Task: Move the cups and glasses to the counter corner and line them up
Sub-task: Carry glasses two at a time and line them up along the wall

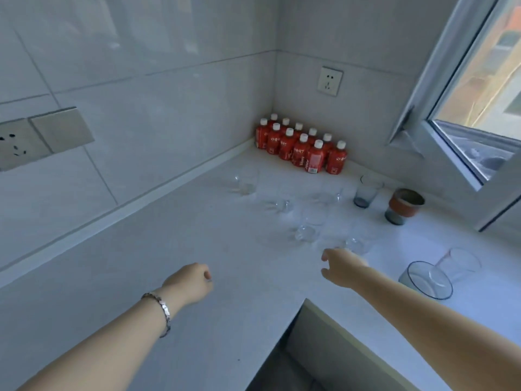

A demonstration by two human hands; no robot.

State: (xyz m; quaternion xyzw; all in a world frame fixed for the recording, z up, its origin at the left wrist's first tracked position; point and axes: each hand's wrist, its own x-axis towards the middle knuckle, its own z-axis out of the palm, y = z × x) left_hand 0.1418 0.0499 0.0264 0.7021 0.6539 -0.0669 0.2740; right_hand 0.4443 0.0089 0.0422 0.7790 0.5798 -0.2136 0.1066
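Glasses stand scattered on the white counter [174, 249], short of the corner itself. Four clear glasses are faint against the pale surface: one [244, 184] nearest the left wall, one [279, 205] just right of it, one [328, 196] further right, and one [308, 230] nearer the camera. A fifth clear glass [357, 244] stands just beyond the right hand [342, 268]. Toward the window, a blue-grey glass [366, 191] stands upright, and beside it a cup with an orange band [401, 206] stands well apart from the clear ones. At the right edge, a wide blue-rimmed glass [428, 280] stands just beside a tall clear glass [461, 262]; whether they touch cannot be told.

The right hand reaches forward over the counter with fingers curved and spread apart, holding nothing; its fingertips are near the fifth clear glass, and contact cannot be told. The left hand [190, 283] hovers above the counter, curled into a loose fist with nothing visible in it. A metal bracelet [162, 311] circles the left wrist.

Red bottles [303, 146] with white caps fill the corner in two rows against the tiled walls. A wall socket [329, 81] sits above them, another socket plate [39, 139] is on the left wall, and an open window [479, 114] is at the right.
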